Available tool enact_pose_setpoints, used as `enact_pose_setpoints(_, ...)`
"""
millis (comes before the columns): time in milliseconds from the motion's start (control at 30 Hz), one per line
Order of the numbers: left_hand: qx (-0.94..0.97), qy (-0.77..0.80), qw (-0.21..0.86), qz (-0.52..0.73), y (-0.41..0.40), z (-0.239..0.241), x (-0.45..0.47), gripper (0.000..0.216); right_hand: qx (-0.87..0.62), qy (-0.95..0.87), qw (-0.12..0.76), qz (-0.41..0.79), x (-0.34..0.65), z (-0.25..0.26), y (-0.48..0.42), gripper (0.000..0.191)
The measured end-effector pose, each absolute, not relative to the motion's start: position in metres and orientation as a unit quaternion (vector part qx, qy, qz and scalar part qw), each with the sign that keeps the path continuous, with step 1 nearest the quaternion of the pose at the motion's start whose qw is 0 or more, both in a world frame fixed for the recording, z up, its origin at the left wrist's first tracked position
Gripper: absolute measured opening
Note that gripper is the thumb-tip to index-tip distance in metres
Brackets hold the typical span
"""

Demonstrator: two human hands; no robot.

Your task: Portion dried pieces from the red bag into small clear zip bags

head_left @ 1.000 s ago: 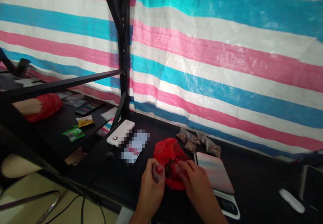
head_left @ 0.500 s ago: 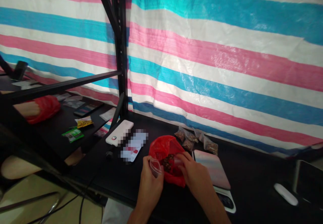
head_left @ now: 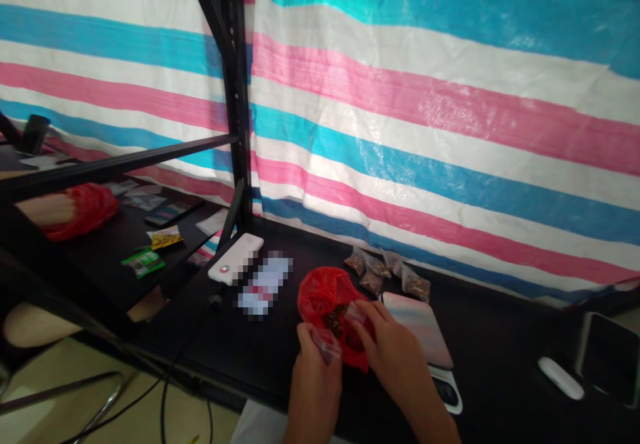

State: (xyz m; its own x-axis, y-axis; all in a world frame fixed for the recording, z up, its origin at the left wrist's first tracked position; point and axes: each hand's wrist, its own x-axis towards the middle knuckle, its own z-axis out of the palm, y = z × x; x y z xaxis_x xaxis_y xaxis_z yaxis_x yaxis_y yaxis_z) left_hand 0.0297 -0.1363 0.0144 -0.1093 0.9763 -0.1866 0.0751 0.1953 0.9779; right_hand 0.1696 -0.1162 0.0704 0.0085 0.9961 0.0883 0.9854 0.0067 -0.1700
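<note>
My left hand point(head_left: 316, 381) is closed around a small clear zip bag point(head_left: 327, 344), its mouth facing up, at the near edge of a red plastic bag point(head_left: 320, 287). Dark brown, grain-like pieces point(head_left: 334, 321) lie inside the open red bag. Over its right side, my right hand point(head_left: 393, 344) pinches a clear plastic piece point(head_left: 356, 312); whether that is a bag or a small scoop I cannot tell. Just right of my right hand is a scale point(head_left: 420, 327) with a pinkish top. Several filled small bags point(head_left: 370, 283) lie behind the red bag.
A white phone point(head_left: 236, 259) and a blurred-out, phone-like item point(head_left: 265, 287) lie to the left. At right are a white oblong object point(head_left: 561, 377) and a dark-screened device point(head_left: 610, 357). Beyond the black frame post point(head_left: 235, 97), another person's hand point(head_left: 55, 208) reaches into a red bag point(head_left: 97, 209).
My left hand has shifted right and slightly down with the zip bag, whose mouth looks narrower. My right hand stays by the red bag's right side. The view has shifted slightly.
</note>
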Motion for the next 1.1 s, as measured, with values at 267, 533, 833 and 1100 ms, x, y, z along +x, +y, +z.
enact_pose_setpoints(267,0.335,0.531,0.531,0.569,-0.115,0.041,0.026,0.029,-0.661,-0.638,0.388,0.067,0.169,0.091,-0.122,0.034)
enact_pose_setpoints(533,0.373,0.526,0.57,0.51,-0.122,0.018,0.014,0.029,-0.633,-0.677,0.359,0.112,0.168,0.09,-0.128,0.027)
enact_pose_setpoints(833,0.423,0.57,0.465,0.529,-0.125,0.015,0.02,0.032,-0.65,-0.749,0.071,0.111,0.173,0.082,-0.12,0.032)
enact_pose_setpoints(1100,0.413,0.52,0.505,0.551,-0.118,0.006,0.034,0.02,-0.659,-0.746,0.03,0.092,0.17,0.062,-0.109,0.031)
